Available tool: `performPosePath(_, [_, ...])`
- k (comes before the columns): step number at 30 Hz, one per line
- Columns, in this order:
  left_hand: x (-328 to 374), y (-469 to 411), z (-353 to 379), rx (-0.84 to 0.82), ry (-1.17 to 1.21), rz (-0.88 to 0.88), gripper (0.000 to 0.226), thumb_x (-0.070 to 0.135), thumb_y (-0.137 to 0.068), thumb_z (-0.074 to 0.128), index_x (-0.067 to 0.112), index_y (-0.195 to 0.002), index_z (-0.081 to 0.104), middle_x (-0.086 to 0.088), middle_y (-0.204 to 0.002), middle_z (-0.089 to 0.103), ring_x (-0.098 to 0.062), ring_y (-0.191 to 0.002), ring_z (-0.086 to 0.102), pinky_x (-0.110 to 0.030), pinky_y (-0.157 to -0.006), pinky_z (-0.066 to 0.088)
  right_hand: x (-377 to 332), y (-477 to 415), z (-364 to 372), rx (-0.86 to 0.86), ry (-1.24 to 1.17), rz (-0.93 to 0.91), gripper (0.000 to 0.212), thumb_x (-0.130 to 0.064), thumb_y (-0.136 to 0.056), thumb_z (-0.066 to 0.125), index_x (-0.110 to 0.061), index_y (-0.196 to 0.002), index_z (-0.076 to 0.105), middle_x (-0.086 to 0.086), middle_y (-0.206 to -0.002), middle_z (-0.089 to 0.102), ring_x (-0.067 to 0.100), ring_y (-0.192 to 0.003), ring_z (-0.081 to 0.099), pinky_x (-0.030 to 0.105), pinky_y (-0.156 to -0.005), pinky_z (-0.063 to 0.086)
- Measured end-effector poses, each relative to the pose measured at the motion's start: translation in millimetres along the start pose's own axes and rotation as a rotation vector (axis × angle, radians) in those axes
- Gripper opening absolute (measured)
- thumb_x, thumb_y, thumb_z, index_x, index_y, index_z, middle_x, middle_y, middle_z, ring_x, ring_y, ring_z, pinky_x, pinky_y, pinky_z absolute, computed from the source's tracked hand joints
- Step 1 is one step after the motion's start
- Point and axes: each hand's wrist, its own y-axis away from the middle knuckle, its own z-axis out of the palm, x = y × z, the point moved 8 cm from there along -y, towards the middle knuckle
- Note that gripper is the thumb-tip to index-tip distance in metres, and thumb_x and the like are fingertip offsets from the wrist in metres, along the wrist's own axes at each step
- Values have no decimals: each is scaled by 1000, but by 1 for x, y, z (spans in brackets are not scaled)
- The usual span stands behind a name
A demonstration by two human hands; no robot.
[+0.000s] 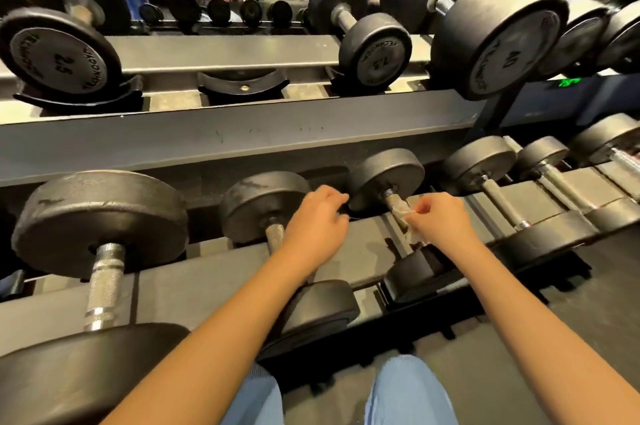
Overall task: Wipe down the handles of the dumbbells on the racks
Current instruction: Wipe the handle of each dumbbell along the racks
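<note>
The wipe [406, 216], a small pale crumpled sheet, lies against the steel handle [392, 200] of a small dumbbell [386, 178] in the middle of the lower rack. It sits just below the far head, and its lower edge hangs toward the near head [412, 272]. The right hand [440, 220] pinches the wipe between thumb and curled fingertips, wrist coming in from the right over the rack's front rail [363, 244]. The left hand [315, 223] hovers knuckles-up over the knurled handle [274, 234] of the neighbouring dumbbell [265, 203]. Its fingers are loosely bent and hold nothing, their tips reaching into the narrow gap between the two far heads. Whether the palm touches that handle cannot be told. Further left lies a much larger dumbbell [100, 216], its chrome handle bare, with a clear gap between it and the neighbour. To the right, two more small dumbbells [479, 161] lie close together, their handles angled toward the front edge. Above the far heads, the grey beam [242, 144] of the upper shelf overhangs, leaving only a low slot behind the handles. That shelf carries dumbbells marked 25 [59, 57], 7.5 [375, 54] and 40 [498, 33], with a black cradle [244, 85] between the first two. Dark floor [588, 303] opens to the right of the rack's corner, and knees in light blue fabric [408, 390] sit just before the front edge.
</note>
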Motion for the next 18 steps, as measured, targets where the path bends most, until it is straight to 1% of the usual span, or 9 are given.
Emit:
performPosePath(2, [10, -13, 20, -54, 34, -1, 47, 20, -98, 48, 16, -143, 40, 4, -145, 37, -15, -134, 33, -29, -108, 31, 9, -11, 1, -48, 33, 20, 15, -7, -82, 62, 5, -76, 68, 8, -75, 66, 18, -70, 59, 26, -54, 45])
performPosePath(4, [18, -26, 37, -104, 60, -12, 52, 20, -98, 47, 17, -148, 31, 4, -153, 26, -15, -140, 24, -31, -114, 26, 19, -21, 7, -110, 88, 41, 12, -9, -81, 64, 1, -76, 69, 11, -78, 67, 21, -73, 63, 33, -62, 51])
performPosePath(6, [24, -39, 52, -121, 57, -21, 55, 19, -98, 47, 17, -150, 27, 5, -156, 19, -16, -142, 20, -30, -114, 22, 27, -32, 14, -187, 138, 50, 12, -11, -82, 65, -1, -78, 69, 12, -78, 67, 24, -78, 64, 33, -65, 51])
performPosePath(9, [28, -54, 52, 23, -28, 2, 48, 17, -97, 49, 15, -143, 38, 4, -147, 28, -14, -133, 32, -29, -107, 34, 27, -53, 26, -281, 147, 20, 16, -16, -84, 65, -1, -80, 69, 13, -81, 68, 24, -81, 64, 33, -68, 52])
performPosePath(11, [25, -58, 51, 78, 0, 3, 46, 16, -96, 51, 16, -141, 40, 5, -143, 33, -10, -129, 34, -22, -104, 32, 18, -72, 29, -245, 111, -29, 17, -19, -84, 66, -4, -77, 69, 11, -80, 68, 23, -81, 64, 33, -72, 52])
performPosePath(13, [20, -59, 53, 79, 79, -8, 52, 13, -94, 53, 18, -143, 37, 7, -144, 32, -6, -130, 33, -16, -103, 27, 10, -87, 30, -182, 29, -57, 13, -17, -83, 67, -8, -73, 69, 6, -77, 67, 19, -78, 63, 30, -69, 52])
performPosePath(15, [17, -58, 55, 73, 93, -10, 57, 11, -93, 54, 20, -145, 33, 8, -146, 29, -3, -132, 29, -16, -106, 25, 9, -92, 31, -160, -48, -46, 13, -14, -83, 68, -12, -70, 67, -3, -69, 62, 10, -71, 58, 20, -62, 45])
performPosePath(16, [15, -58, 57, 71, 75, -9, 59, 11, -93, 54, 20, -146, 31, 8, -147, 27, -4, -133, 28, -17, -108, 25, 11, -90, 31, -162, -79, -39, 14, -15, -83, 69, -15, -69, 65, -6, -65, 59, 7, -68, 54, 16, -59, 40])
performPosePath(18, [16, -57, 61, 54, 39, -18, 63, 12, -92, 55, 20, -148, 28, 7, -150, 24, -7, -136, 26, -24, -111, 31, 18, -83, 31, -184, -127, -24, 12, -16, -82, 70, -17, -71, 64, -9, -62, 55, 4, -64, 50, 11, -54, 33])
